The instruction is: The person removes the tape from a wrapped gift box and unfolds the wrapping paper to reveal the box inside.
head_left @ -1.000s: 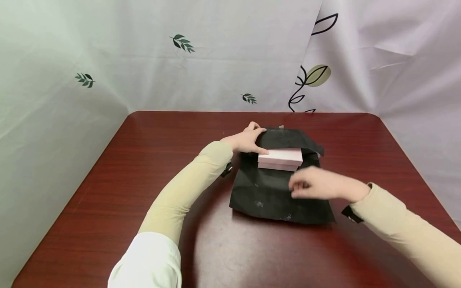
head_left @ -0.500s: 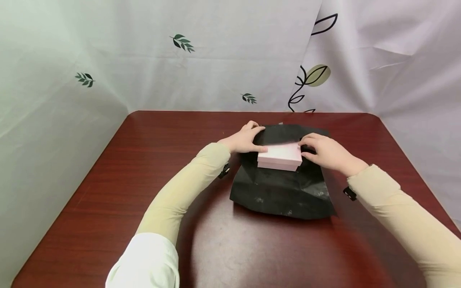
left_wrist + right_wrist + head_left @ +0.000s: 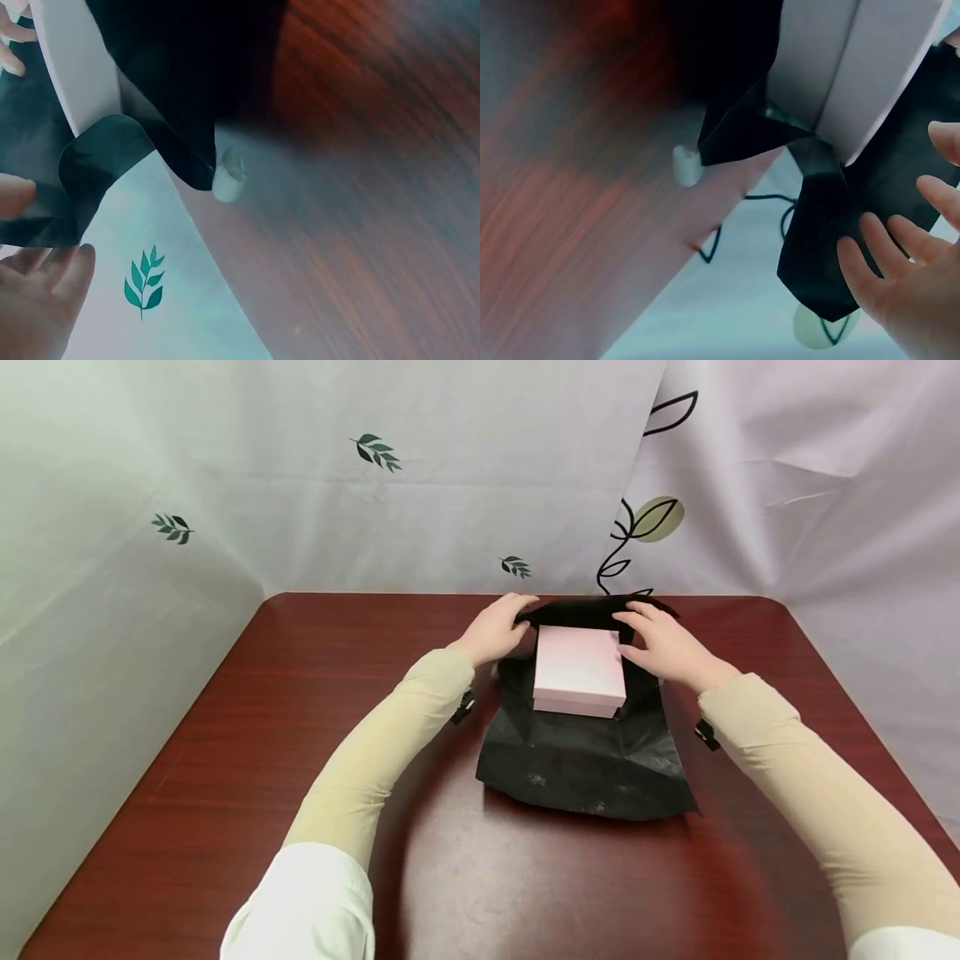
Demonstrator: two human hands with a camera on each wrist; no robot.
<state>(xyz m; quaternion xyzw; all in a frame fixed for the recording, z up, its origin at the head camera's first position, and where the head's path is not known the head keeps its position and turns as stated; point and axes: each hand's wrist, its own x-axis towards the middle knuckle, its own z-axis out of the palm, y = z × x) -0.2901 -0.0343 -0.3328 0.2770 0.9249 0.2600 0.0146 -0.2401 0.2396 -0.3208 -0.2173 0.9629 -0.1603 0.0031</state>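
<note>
A pink lidded box sits on a black paper-like sheet, whose near part spreads toward me. Behind the box the sheet's far flap stands up. My left hand holds the left end of that flap, thumb on the box side and fingers behind. On the other side my right hand has its fingers spread, and in the right wrist view the fingertips overlap the flap's front. Its thumb lies close to the box's right side.
Small white rounded things show beside the sheet, one in the left wrist view and one in the right. The reddish-brown table ends at a pale curtain with leaf prints.
The right hand has moved up from the near sheet, past the box's right side, to the far flap. The flap has lifted back, exposing the box top; the left hand has moved slightly farther away.
</note>
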